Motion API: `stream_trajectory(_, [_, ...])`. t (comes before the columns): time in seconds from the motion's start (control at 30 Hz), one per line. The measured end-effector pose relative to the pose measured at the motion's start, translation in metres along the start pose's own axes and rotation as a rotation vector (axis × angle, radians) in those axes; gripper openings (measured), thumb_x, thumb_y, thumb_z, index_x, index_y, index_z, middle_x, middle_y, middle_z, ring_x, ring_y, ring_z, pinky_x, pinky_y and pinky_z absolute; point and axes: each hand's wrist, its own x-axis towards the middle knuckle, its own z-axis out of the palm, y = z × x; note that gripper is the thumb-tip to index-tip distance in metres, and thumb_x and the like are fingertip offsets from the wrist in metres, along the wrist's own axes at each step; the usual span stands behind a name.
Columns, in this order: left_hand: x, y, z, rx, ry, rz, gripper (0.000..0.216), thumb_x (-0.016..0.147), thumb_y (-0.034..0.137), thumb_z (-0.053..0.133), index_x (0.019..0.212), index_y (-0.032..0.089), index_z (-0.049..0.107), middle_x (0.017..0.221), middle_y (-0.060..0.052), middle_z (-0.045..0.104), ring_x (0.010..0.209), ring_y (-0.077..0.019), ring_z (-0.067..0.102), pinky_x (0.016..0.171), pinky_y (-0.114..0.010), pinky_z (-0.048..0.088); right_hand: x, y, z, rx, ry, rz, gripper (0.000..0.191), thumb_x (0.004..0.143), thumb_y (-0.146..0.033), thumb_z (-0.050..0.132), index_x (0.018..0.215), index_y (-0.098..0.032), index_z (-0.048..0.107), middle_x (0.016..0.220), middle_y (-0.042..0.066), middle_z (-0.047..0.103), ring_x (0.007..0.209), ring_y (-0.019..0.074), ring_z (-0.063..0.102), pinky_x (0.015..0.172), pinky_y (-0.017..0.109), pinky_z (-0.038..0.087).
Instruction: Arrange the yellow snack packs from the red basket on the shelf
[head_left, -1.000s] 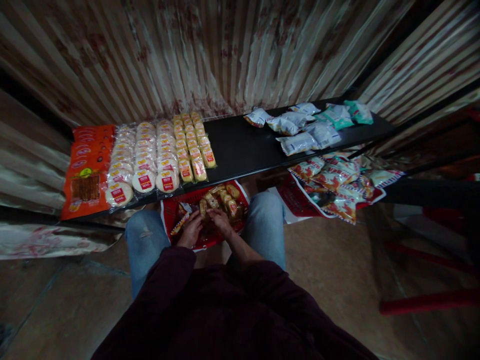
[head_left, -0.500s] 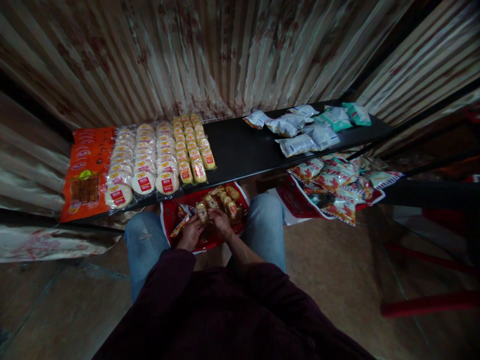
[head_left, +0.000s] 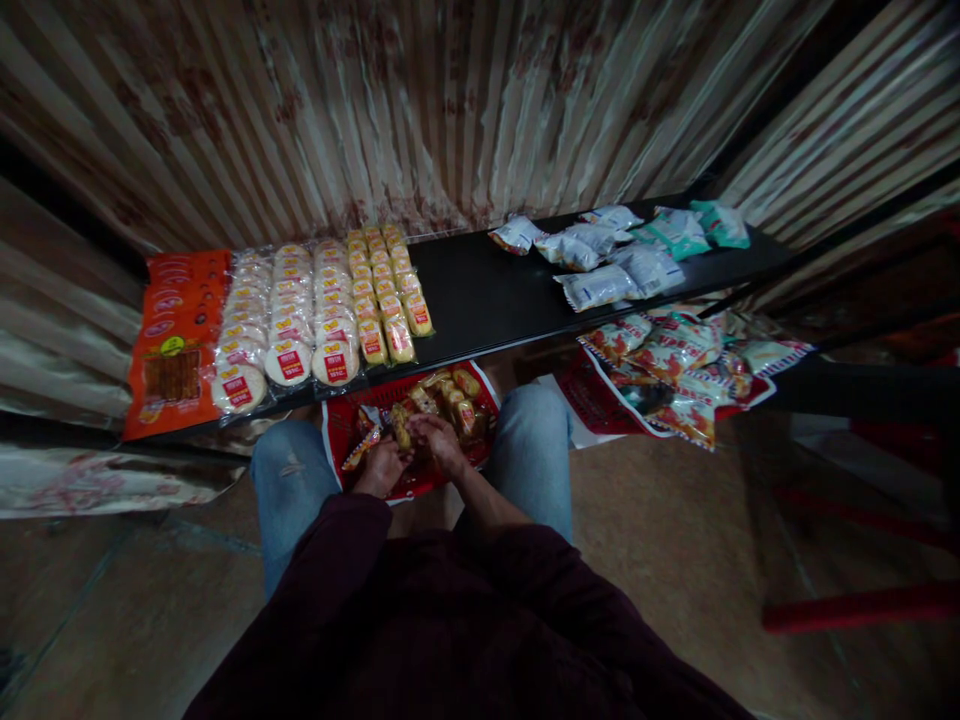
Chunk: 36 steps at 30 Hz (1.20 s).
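Both hands are over the red basket [head_left: 491,400] between my knees. A small yellow wrapped snack cake [head_left: 401,424] stands between my fingertips. My left hand [head_left: 384,464], fingers closed, grips its lower side. My right hand [head_left: 439,446] pinches at its right edge, and the fingertips are partly hidden. In the basket lie several more wrapped cakes [head_left: 466,416] to the right and a colourful snack packet [head_left: 364,445] at the left.
The black shelf [head_left: 472,300] ahead carries rows of round white crackers [head_left: 289,362], yellow wrapped cakes [head_left: 397,340], an orange packet [head_left: 176,340] and silvery and green bags [head_left: 600,285]. To the right, a second basket [head_left: 592,400] is heaped with snack bags [head_left: 679,350].
My right hand has shifted slightly left, closer to my left hand. The cake between them has turned and now looks narrower. The shelf goods stay as they were.
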Motion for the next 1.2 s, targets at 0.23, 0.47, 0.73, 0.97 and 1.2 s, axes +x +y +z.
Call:
stream_trajectory(0.23, [0.001,-0.001,-0.002,0.004,-0.010,-0.026,0.035,0.065,0.000,0.053,0.095,0.018,0.060,0.073,0.000,0.065,0.059,-0.0123,0.060,0.062,-0.025,0.046,-0.002,-0.002,0.002,-0.003,-0.026,-0.006,0.024,0.069,-0.040,0.070,0.082,-0.020,0.071,0.079,0.002,0.073,0.072,0.0164,0.065,0.069,0.028,0.050])
stream_trajectory(0.47, [0.005,-0.006,-0.003,0.015,-0.047,0.070,0.054,0.066,0.003,0.056,0.117,0.019,0.063,0.092,-0.004,0.073,0.080,-0.0152,0.068,0.077,-0.027,0.051,-0.002,0.004,0.000,-0.314,0.029,-0.208,0.023,0.080,-0.034,0.063,0.099,-0.024,0.072,0.095,0.004,0.075,0.086,0.0202,0.068,0.083,0.032,0.052])
stream_trajectory(0.73, [0.004,-0.009,-0.002,0.030,-0.134,0.090,0.061,0.069,0.013,0.068,0.129,0.018,0.061,0.113,-0.009,0.072,0.103,-0.0183,0.067,0.097,-0.030,0.048,-0.006,0.004,-0.007,-0.851,0.066,-0.259,0.042,0.091,-0.031,0.050,0.128,-0.015,0.060,0.119,0.013,0.071,0.104,0.0228,0.068,0.094,0.032,0.049])
stream_trajectory(0.97, [-0.007,-0.006,0.010,0.146,-0.212,0.232,0.059,0.060,0.020,0.068,0.119,0.019,0.070,0.137,-0.010,0.060,0.140,-0.0277,0.041,0.119,-0.039,0.027,-0.009,0.000,-0.006,-0.818,0.041,-0.329,0.042,0.092,-0.036,0.049,0.123,-0.012,0.064,0.118,0.017,0.070,0.110,0.0249,0.066,0.095,0.032,0.049])
stream_trajectory(1.2, [-0.024,-0.006,0.022,0.305,-0.190,0.349,0.049,0.061,0.031,0.071,0.108,0.017,0.075,0.134,-0.013,0.062,0.137,-0.0294,0.045,0.117,-0.040,0.031,-0.014,-0.003,-0.006,-0.865,0.174,-0.263,0.040,0.090,-0.037,0.050,0.116,-0.013,0.069,0.117,0.017,0.069,0.112,0.0271,0.065,0.099,0.035,0.048])
